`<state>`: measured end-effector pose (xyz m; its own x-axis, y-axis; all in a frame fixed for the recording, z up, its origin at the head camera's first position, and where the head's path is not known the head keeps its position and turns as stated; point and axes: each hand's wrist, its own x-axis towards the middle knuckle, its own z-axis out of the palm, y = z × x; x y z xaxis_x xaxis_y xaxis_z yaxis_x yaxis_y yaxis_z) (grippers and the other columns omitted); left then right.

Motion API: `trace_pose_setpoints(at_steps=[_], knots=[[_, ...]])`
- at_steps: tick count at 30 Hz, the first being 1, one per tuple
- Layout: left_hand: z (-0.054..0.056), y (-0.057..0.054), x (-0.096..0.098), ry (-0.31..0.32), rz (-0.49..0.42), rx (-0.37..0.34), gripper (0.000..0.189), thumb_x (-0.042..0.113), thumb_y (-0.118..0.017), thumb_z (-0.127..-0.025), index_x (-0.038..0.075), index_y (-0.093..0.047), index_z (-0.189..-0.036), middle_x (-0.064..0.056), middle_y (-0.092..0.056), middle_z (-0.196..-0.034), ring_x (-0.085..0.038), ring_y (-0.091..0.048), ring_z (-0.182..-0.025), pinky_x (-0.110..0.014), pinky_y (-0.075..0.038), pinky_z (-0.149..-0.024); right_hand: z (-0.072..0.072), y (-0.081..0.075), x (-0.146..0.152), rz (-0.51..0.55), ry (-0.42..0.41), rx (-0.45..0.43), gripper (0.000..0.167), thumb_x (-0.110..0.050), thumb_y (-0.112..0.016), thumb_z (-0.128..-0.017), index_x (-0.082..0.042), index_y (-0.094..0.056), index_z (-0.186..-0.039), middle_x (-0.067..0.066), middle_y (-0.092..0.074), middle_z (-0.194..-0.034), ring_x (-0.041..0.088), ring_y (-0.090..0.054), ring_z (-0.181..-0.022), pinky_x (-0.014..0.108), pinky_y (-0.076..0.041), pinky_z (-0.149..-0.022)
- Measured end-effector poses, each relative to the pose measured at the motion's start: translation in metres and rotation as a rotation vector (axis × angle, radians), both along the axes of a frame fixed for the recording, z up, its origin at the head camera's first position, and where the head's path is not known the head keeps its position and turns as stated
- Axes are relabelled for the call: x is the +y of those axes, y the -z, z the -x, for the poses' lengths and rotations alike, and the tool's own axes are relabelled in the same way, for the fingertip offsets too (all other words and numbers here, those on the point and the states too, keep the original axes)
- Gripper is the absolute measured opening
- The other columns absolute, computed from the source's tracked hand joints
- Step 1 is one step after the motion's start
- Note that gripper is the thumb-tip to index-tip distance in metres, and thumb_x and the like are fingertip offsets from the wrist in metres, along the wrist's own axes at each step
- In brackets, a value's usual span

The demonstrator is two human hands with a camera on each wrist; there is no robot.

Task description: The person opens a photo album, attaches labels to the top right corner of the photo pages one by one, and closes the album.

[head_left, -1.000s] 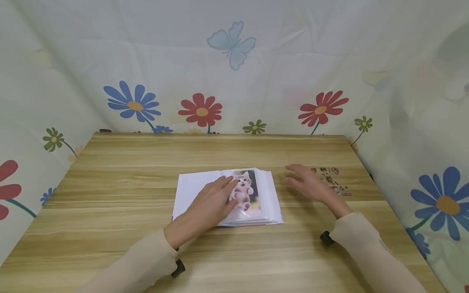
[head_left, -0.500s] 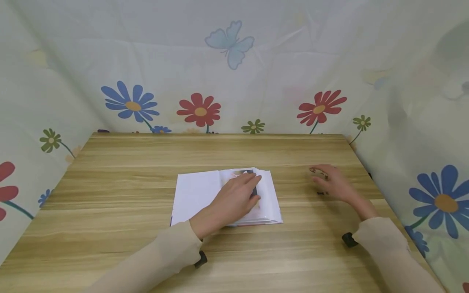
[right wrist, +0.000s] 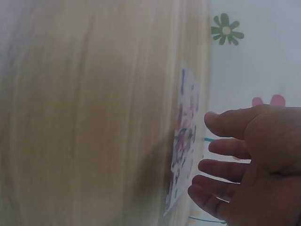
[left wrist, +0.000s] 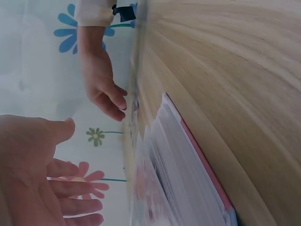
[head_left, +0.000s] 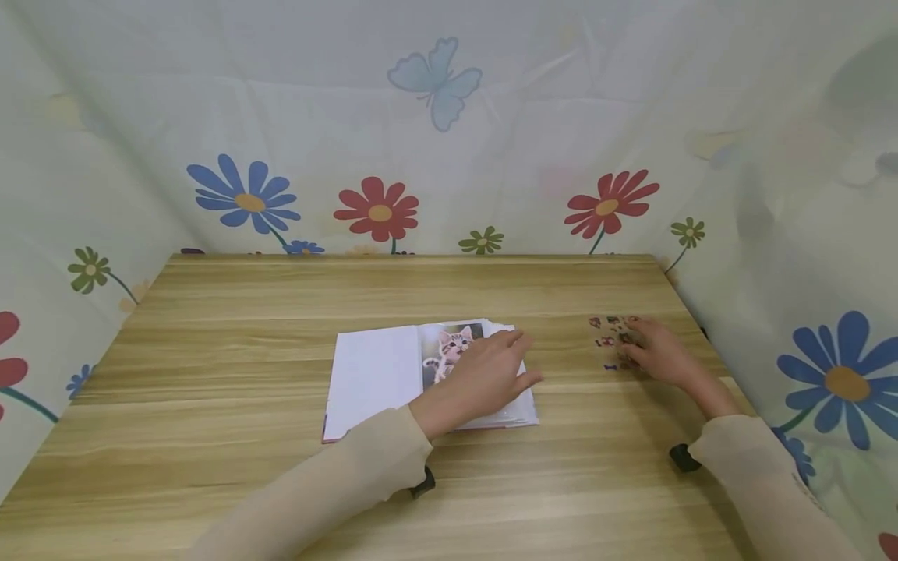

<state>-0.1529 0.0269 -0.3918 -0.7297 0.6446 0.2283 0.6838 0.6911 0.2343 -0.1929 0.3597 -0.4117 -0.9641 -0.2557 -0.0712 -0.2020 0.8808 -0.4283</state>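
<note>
An open photo album point(head_left: 375, 378) lies on the table, with a blank white page on its left and a kitten photo point(head_left: 452, 351) on its right. My left hand point(head_left: 484, 382) hovers over the right-hand pages, fingers spread and holding nothing, covering part of the photo. In the left wrist view the thick stack of album pages point(left wrist: 183, 165) shows below that hand. A clear sticker sheet point(head_left: 609, 343) with small colourful figures lies to the right of the album. Over it is my right hand point(head_left: 662, 358), its fingers relaxed and bare, hiding the sheet's right part.
The wood-grain table point(head_left: 231, 312) carries the album and the sheet. A flowered curtain point(head_left: 302, 117) stands along its back and sides. Black straps point(head_left: 684, 458) sit at both wrists.
My left hand has swept rightward across the album, uncovering the kitten's face. The right hand has moved from beside the album to over the sticker sheet.
</note>
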Motion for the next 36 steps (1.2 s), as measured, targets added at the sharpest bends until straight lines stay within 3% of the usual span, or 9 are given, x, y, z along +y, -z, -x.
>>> trace_pose_setpoints(at_steps=[7, 10, 16, 21, 29, 36], knots=[[0.003, 0.005, 0.019, -0.032, 0.014, -0.058, 0.057, 0.048, -0.056, -0.105, 0.005, -0.058, -0.142, -0.013, -0.063, -0.139, -0.026, -0.06, -0.127, -0.042, -0.055, -0.098, 0.001, 0.007, 0.005, -0.11, 0.001, 0.036, 0.053, -0.016, -0.066, -0.101, 0.02, -0.05, -0.137, 0.046, -0.05, -0.134, 0.061, -0.048, -0.124, 0.069, -0.042, -0.101], [0.003, 0.008, 0.027, -0.042, 0.007, -0.09, 0.057, 0.048, -0.056, -0.105, 0.006, -0.057, -0.144, -0.012, -0.062, -0.14, -0.026, -0.058, -0.13, -0.042, -0.053, -0.1, 0.0, 0.008, 0.005, -0.127, 0.006, 0.026, 0.053, -0.017, -0.066, -0.102, 0.019, -0.051, -0.138, 0.045, -0.049, -0.135, 0.061, -0.048, -0.124, 0.069, -0.041, -0.102], [0.001, 0.011, 0.036, -0.047, 0.029, -0.078, 0.056, 0.044, -0.061, -0.104, 0.006, -0.057, -0.145, -0.013, -0.06, -0.143, -0.029, -0.054, -0.134, -0.044, -0.05, -0.105, -0.004, 0.012, 0.003, -0.178, 0.022, -0.006, 0.054, -0.016, -0.065, -0.101, 0.02, -0.049, -0.139, 0.046, -0.042, -0.142, 0.062, -0.041, -0.13, 0.07, -0.036, -0.108], [0.001, 0.013, 0.039, -0.042, 0.039, -0.076, 0.055, 0.042, -0.063, -0.103, 0.004, -0.059, -0.143, -0.015, -0.059, -0.144, -0.029, -0.055, -0.133, -0.042, -0.05, -0.105, -0.009, 0.013, -0.007, -0.212, 0.012, 0.021, 0.053, -0.017, -0.066, -0.101, 0.018, -0.051, -0.138, 0.044, -0.046, -0.141, 0.06, -0.044, -0.13, 0.068, -0.037, -0.108], [0.004, 0.023, 0.043, -0.044, 0.006, -0.176, 0.054, 0.033, -0.065, -0.103, 0.001, -0.056, -0.145, -0.022, -0.053, -0.149, -0.032, -0.052, -0.138, -0.04, -0.045, -0.111, -0.02, 0.012, -0.03, -0.242, -0.035, 0.057, 0.052, -0.019, -0.07, -0.099, 0.017, -0.056, -0.133, 0.042, -0.053, -0.134, 0.058, -0.051, -0.124, 0.066, -0.041, -0.105], [0.006, 0.03, 0.047, -0.044, 0.059, -0.17, 0.053, 0.033, -0.067, -0.101, 0.002, -0.058, -0.143, -0.022, -0.052, -0.15, -0.035, -0.047, -0.142, -0.041, -0.039, -0.117, -0.031, 0.01, -0.049, -0.273, -0.034, 0.042, 0.055, -0.024, -0.07, -0.098, 0.014, -0.056, -0.137, 0.041, -0.053, -0.135, 0.059, -0.049, -0.127, 0.067, -0.037, -0.109]])
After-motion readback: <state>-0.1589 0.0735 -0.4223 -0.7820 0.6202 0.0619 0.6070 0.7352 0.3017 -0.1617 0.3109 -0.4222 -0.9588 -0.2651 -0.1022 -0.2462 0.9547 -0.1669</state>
